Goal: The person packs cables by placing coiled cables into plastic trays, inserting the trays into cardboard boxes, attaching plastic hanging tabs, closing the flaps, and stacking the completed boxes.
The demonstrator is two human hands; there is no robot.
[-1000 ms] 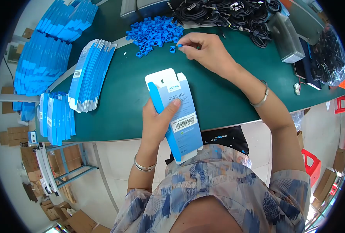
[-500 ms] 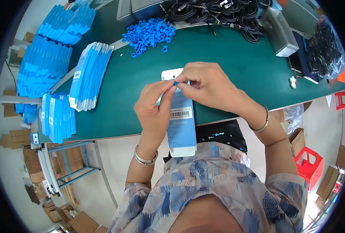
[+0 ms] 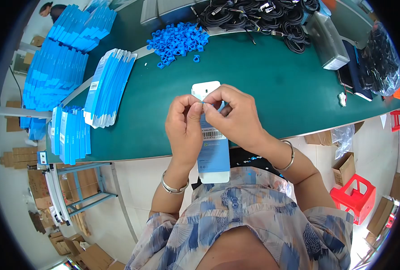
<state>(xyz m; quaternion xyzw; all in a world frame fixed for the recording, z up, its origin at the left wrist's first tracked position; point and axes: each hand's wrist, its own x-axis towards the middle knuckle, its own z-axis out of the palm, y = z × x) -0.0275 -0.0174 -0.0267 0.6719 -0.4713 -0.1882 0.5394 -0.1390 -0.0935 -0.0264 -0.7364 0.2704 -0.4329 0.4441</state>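
Observation:
A flat blue and white box lies at the table's front edge, its white flap pointing away from me and its lower end over the edge. Above it, my left hand and my right hand meet fingertip to fingertip. Both pinch one small blue piece, mostly hidden between the fingers. A heap of small blue rings lies farther back, with one loose blue ring just in front of it.
Stacks of blue boxes and a fanned row stand left. Coiled black cables, a clear plastic case and a bagged black bundle lie back right. A red stool is below right. Another person is far left.
My right hand has come from beside the ring heap to my left hand, bringing a blue piece. My left hand has let go of the box, which now lies straighter.

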